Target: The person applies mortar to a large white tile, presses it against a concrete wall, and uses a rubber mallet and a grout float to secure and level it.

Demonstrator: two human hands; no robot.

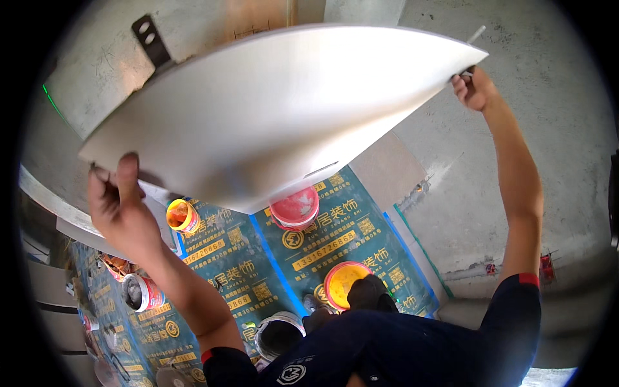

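A large, glossy white panel (277,109), tile-like, is held up in front of me and tilted, its outline bent by the lens. My left hand (126,203) grips its lower left corner, thumb against the pale face and fingers curled at the edge. At the far right corner, my right hand (475,90) closes on the edge with the arm stretched out. A black metal strip with holes (150,40) sticks up behind the panel's upper left edge. Beyond the right corner a thin pale rod (477,34) shows. What lies behind the panel is hidden.
Printed green floor sheeting (277,284) with blue tape lies below. On it stand a red bucket (295,208), a yellow-lined bucket (345,284) by my feet, a dark-filled bucket (279,335), a small yellow tub (182,215) and a white-and-red pail (143,293). A bare grey wall (548,161) rises on the right.
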